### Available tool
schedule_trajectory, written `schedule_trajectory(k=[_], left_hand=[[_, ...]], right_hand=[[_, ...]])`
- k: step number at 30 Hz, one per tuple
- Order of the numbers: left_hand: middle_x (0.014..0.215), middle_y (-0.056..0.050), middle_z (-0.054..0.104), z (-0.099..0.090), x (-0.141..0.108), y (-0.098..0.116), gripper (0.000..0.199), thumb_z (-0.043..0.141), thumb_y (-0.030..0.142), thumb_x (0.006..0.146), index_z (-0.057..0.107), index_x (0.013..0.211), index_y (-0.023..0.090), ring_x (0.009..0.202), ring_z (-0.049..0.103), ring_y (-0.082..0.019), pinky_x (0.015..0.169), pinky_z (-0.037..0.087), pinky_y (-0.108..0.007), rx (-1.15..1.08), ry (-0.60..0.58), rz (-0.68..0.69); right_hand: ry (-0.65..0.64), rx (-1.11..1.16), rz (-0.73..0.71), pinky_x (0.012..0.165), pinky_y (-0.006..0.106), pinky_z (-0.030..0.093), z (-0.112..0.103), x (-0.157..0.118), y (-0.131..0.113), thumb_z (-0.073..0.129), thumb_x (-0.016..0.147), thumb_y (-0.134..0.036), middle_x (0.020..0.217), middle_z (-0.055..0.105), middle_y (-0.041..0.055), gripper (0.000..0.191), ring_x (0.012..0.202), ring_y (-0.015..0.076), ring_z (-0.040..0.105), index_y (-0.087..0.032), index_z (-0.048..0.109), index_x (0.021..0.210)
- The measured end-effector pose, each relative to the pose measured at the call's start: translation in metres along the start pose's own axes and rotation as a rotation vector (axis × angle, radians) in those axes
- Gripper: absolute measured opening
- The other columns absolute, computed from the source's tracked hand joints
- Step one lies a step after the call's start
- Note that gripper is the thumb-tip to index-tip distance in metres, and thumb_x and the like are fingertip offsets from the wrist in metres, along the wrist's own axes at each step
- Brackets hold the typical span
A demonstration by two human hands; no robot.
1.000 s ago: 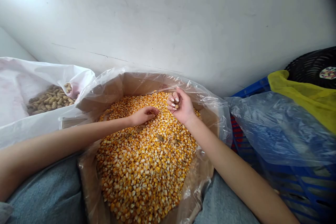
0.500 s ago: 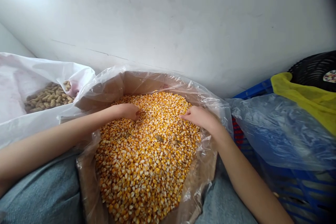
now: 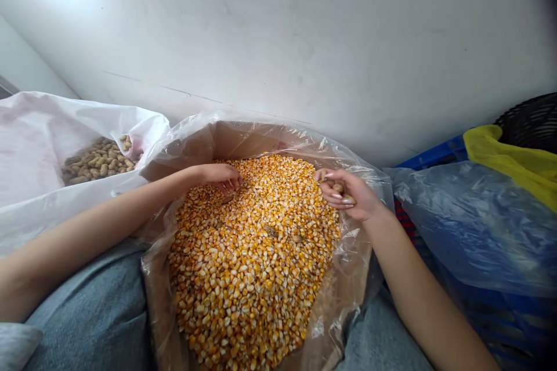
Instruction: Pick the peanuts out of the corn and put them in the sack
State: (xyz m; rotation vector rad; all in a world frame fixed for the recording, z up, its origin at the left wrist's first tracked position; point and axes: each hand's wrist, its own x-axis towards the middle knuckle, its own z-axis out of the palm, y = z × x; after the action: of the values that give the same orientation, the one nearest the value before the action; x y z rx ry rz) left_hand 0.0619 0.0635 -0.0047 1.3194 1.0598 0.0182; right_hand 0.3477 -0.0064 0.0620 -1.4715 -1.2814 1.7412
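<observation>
Yellow and white corn kernels [image 3: 252, 255] fill a box lined with clear plastic [image 3: 357, 243] between my knees. My left hand [image 3: 221, 177] hangs palm down just over the upper left of the corn, its fingers slightly curled and apart; a peanut [image 3: 228, 199] seems to lie beneath it. At the right edge of the corn, my right hand [image 3: 342, 192] is turned palm up, with its fingers curled around several peanuts. A dark clump [image 3: 270, 231] and a peanut [image 3: 297, 238] lie on the kernels near the middle.
On the left, a white sack [image 3: 26, 145] holds unshelled peanuts [image 3: 100, 161]. Blue crates [image 3: 505, 313] stand on the right under a clear plastic bag [image 3: 478, 226] and yellow mesh [image 3: 513, 162], beside a black round item [image 3: 533, 122]. A white wall [image 3: 278, 40] rises behind.
My right hand has turned from palm down to palm up, showing the peanuts in it. The fingers of my left hand have loosened. The whole view has shifted slightly.
</observation>
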Motion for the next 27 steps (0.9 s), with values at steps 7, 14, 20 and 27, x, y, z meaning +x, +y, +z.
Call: schedule_trajectory(k=[7, 14, 20, 27], left_hand=[[0.044, -0.001, 0.044, -0.014, 0.004, -0.007, 0.027, 0.044, 0.037, 0.064, 0.043, 0.047, 0.017, 0.044, 0.042, -0.011, 0.052, 0.039, -0.026, -0.046, 0.181, 0.015], [0.050, 0.001, 0.054, 0.007, 0.000, -0.010, 0.011, 0.059, 0.027, 0.051, 0.056, 0.049, 0.016, 0.048, 0.043, -0.011, 0.052, 0.032, -0.020, 0.737, 0.037, 0.057], [0.052, 0.002, 0.052, -0.001, 0.008, -0.013, 0.008, 0.055, 0.024, 0.054, 0.055, 0.054, 0.016, 0.051, 0.042, -0.011, 0.051, 0.029, -0.020, 0.632, 0.041, 0.106], [0.045, 0.003, 0.033, -0.001, 0.006, -0.009, 0.026, 0.037, 0.034, 0.069, 0.036, 0.050, 0.018, 0.039, 0.030, -0.009, 0.041, 0.028, -0.023, -0.223, -0.063, 0.024]], right_hand=[[-0.041, 0.219, -0.071, 0.032, 0.017, 0.005, 0.011, 0.006, -0.017, 0.036, 0.073, -0.044, 0.044, 0.027, -0.0072, 0.034, 0.028, 0.0011, 0.009, -0.018, 0.032, 0.052], [-0.006, -0.819, -0.144, 0.043, 0.022, 0.028, 0.074, 0.059, -0.002, 0.055, 0.066, -0.037, 0.048, 0.048, -0.0003, 0.022, 0.041, 0.0090, 0.041, -0.016, 0.058, 0.058], [0.006, -1.402, -0.170, 0.060, 0.033, 0.036, 0.100, 0.074, 0.024, 0.052, 0.068, -0.027, 0.072, 0.061, 0.0129, 0.016, 0.069, 0.0242, 0.055, -0.016, 0.065, 0.068], [-0.073, -0.927, -0.108, 0.052, 0.023, 0.034, 0.075, 0.070, 0.016, 0.056, 0.065, -0.037, 0.061, 0.059, 0.0021, 0.023, 0.055, 0.0115, 0.049, -0.017, 0.065, 0.069]])
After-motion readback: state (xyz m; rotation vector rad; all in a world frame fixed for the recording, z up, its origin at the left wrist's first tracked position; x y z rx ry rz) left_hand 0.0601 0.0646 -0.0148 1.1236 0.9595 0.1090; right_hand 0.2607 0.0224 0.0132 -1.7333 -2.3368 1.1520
